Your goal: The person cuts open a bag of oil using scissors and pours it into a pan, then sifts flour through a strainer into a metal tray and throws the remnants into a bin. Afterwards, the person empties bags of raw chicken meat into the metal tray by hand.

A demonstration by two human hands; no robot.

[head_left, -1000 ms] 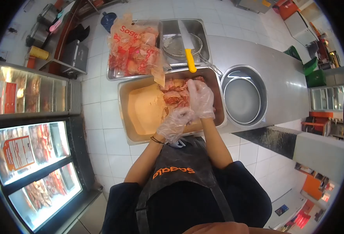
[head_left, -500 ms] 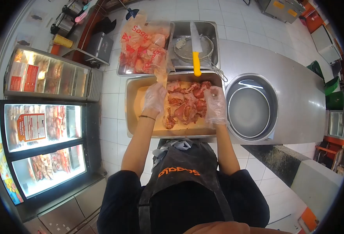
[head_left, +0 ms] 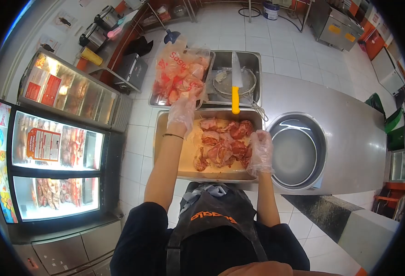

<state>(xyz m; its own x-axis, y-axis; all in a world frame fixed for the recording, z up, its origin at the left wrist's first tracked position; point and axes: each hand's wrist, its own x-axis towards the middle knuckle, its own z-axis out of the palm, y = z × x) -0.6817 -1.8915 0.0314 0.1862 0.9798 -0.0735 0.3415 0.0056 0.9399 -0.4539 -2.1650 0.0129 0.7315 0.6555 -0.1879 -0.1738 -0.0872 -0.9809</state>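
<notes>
A clear plastic bag point(head_left: 177, 69) with red lettering, full of raw meat pieces, lies in a metal pan at the back left. My left hand point(head_left: 182, 115), in a clear glove, reaches over the rear of the larger steel pan point(head_left: 163, 138); its fingers are closed on the bag's near end. Reddish-coated raw meat pieces point(head_left: 223, 145) lie heaped in that pan over an orange-tan liquid. My right hand point(head_left: 261, 152), also gloved, is at the pan's right rim beside the meat. Its fingers are curled, and whatever they may hold is hidden.
A knife with a yellow handle point(head_left: 235, 99) lies across the back right pan, over a round wire strainer point(head_left: 253, 87). Right of the meat stands a round metal pot point(head_left: 322, 152) of cloudy liquid. The steel table point(head_left: 349, 133) extends right; a lit display fridge point(head_left: 57, 165) stands left.
The camera view has tilted up. My left hand has moved away from me, closer to the bag, whose end had hung into the pan. My right hand has shifted right, off the meat, to the rim.
</notes>
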